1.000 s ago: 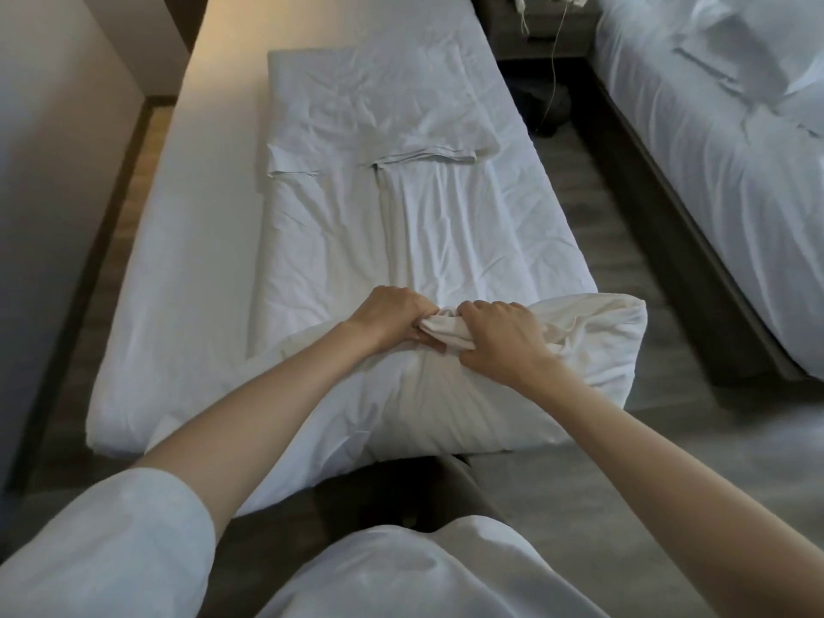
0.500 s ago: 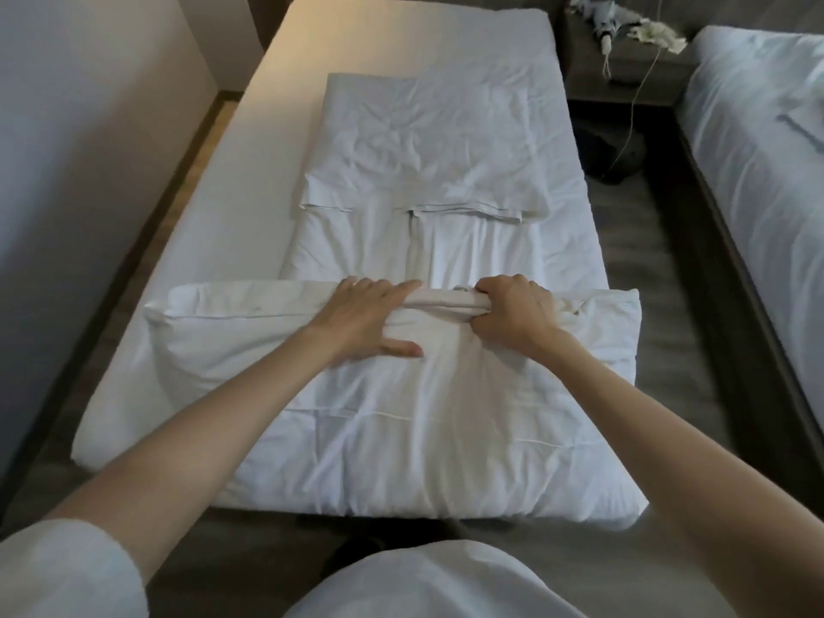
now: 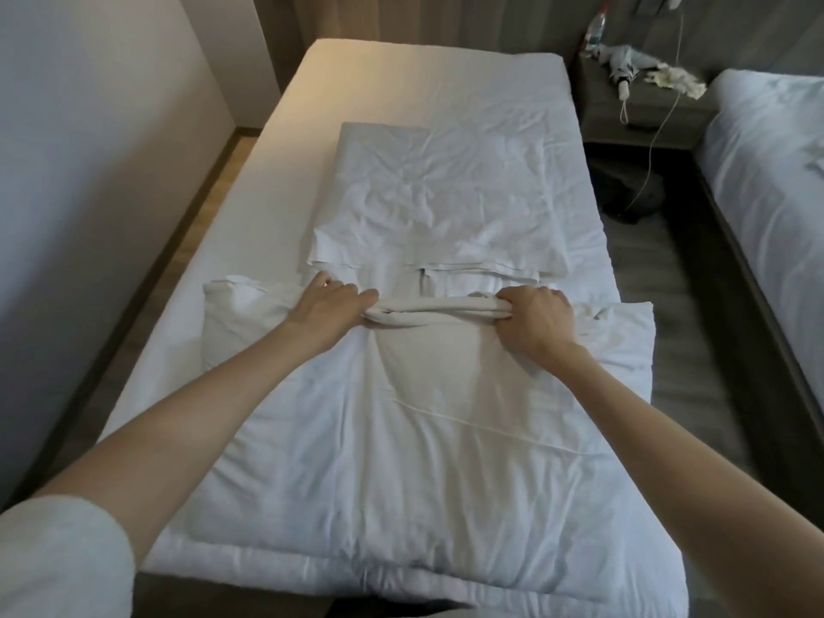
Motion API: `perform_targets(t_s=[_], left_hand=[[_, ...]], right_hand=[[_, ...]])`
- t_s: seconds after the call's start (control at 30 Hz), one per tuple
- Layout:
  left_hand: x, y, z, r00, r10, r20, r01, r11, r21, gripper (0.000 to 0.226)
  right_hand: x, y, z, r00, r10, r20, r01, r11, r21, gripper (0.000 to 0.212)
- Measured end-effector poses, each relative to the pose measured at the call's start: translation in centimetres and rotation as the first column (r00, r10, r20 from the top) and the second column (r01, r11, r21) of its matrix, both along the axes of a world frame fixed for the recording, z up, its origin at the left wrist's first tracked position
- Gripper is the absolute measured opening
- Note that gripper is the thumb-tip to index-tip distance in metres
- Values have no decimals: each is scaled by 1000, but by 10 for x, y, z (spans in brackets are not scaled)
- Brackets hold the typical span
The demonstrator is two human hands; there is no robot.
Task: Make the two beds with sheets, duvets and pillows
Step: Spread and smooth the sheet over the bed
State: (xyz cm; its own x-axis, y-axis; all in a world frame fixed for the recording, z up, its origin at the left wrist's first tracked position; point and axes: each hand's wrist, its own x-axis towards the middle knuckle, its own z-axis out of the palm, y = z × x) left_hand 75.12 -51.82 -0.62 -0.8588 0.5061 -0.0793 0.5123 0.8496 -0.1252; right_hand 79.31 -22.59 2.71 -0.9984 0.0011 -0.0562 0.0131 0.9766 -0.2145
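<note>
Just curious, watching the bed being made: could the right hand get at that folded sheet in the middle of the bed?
Probably yes: the folded sheet lies beyond the right hand, with nothing between them. But it grips the bunched edge of the duvet and must let go first.

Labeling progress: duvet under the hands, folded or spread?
Folded: duvet lies layered across one end of the bed; left hand and right hand grip its bunched edge.

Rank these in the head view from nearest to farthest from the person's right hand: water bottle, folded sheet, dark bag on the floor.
From the right hand, gripping the duvet:
1. folded sheet, just beyond it, straight ahead.
2. dark bag, on the floor, right.
3. water bottle, far back on the nightstand.
</note>
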Motion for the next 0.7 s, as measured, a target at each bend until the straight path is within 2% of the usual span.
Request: perform_targets(t_s=[0.1,0.17,0.23,0.3,0.37,0.43,0.57,0.63,0.7], left_hand=[[-56,7,12,1000,16,-27,-16,1000,12,13],[-90,11,14,999,54,6,-54,999,6,6],[-114,18,4,994,105,42,-104,994,-18,9],[-125,25,-17,982,174,67,-175,984,11,28],[-125,31,-44,953,275,124,-291,946,139,55],[-116,38,-71,920,324,221,-373,897,236,65],[-71,68,-120,904,214,370,-320,912,255,55],[-42,83,-143,911,139,389,-265,919,292,47],[-20,89,-164,888,87,452,-229,935,269,49]], right_hand=[[-45,3,7,996,-53,-77,54,999,8,19],[-77,4,4,993,-90,-76,90,996,3,22],[-104,6,-13,992,-109,-55,112,993,42,25],[-118,9,-38,991,-127,-30,129,988,83,43],[-119,9,-68,989,-145,18,142,984,111,58],[-108,6,-96,983,-136,122,127,988,83,62],[-64,-14,-142,953,-57,297,71,997,-35,57],[-45,-22,-161,930,5,367,16,998,-54,55],[-36,-21,-180,913,53,405,-41,998,-40,55]])
